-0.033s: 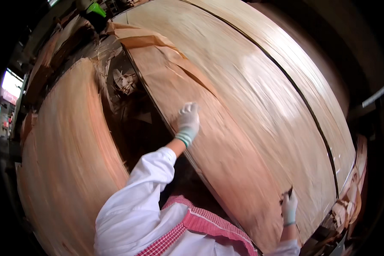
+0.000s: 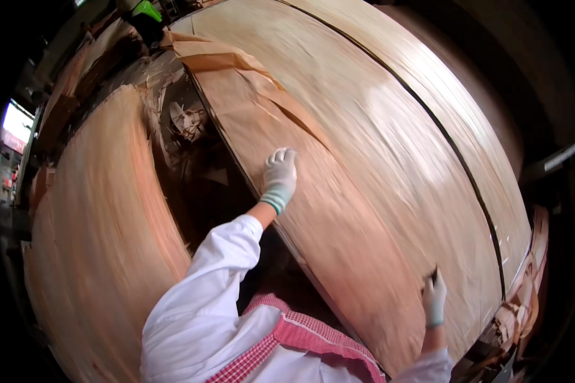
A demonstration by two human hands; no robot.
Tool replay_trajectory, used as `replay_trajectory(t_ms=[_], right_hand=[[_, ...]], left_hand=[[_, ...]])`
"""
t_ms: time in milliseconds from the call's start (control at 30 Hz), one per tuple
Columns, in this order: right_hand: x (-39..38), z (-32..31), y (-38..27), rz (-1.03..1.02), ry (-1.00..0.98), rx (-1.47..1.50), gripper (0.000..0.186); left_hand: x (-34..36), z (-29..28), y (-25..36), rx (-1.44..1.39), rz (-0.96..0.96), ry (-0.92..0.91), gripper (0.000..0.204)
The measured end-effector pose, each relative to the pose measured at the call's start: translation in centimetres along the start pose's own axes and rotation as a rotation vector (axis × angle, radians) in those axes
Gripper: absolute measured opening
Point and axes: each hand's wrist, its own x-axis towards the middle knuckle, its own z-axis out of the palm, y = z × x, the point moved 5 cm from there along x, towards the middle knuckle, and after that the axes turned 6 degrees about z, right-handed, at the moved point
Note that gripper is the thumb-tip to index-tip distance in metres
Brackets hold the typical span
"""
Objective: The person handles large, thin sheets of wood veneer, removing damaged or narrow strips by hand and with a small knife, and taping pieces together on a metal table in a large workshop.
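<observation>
My left hand (image 2: 280,172), in a white knit glove with a green-striped cuff, rests on a reddish-brown wood veneer sheet (image 2: 338,236). Its fingers are bent a little and hold nothing that I can see. That sheet lies over a wide pale veneer sheet (image 2: 390,159), and its far end is creased and folded. Farther right, my right hand (image 2: 435,300), gloved too, is closed around a small dark object (image 2: 432,274) whose kind I cannot make out. This hand is over the right edge of the reddish sheet.
Left of a dark gap stands another veneer stack (image 2: 102,236). Torn veneer scraps (image 2: 188,121) lie beyond the gap, and more scraps (image 2: 514,316) hang at the right edge. A dark line (image 2: 441,127) crosses the pale sheets. A bright green item (image 2: 147,10) shows at the far left.
My right hand has shifted slightly up and away with the dark object. My left hand has barely moved on the sheet.
</observation>
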Motion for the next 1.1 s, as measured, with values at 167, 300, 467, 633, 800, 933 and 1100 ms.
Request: replay_trajectory(t_ms=[167,300,467,633,800,933,1100], right_hand=[[12.4,20.9,-22.8,-0.472,-0.130,-0.087,0.028],[17.1,34.4,-34.4,-0.566,-0.055,-0.162,0.034],[13.3,39.8,-41.7,-0.543,-0.178,-0.648,0.021],[6.5,37.5,-51.7,-0.843,-0.506,-0.376,0.026],[3.5,35.1,-57.6,-0.827,-0.762,0.019,0.029],[3.3,32.1,-58.4,-0.694,-0.746,0.121,0.028],[3.4,28.1,-58.3,-0.659,-0.767,0.270,0.023]], left_hand=[[4.2,5.0,-4.7,0.106,0.073,-0.188,0.025],[5.2,5.4,-2.5,0.215,0.152,-0.162,0.025],[5.1,5.4,-3.6,0.409,0.150,-0.346,0.034],[6.4,4.8,-2.7,0.401,0.063,-0.456,0.033],[7.4,4.4,-2.3,0.362,-0.022,-0.598,0.029],[7.5,4.0,-3.1,0.283,-0.038,-0.631,0.031],[6.7,-1.2,-2.2,-0.256,-0.002,-0.485,0.042]])
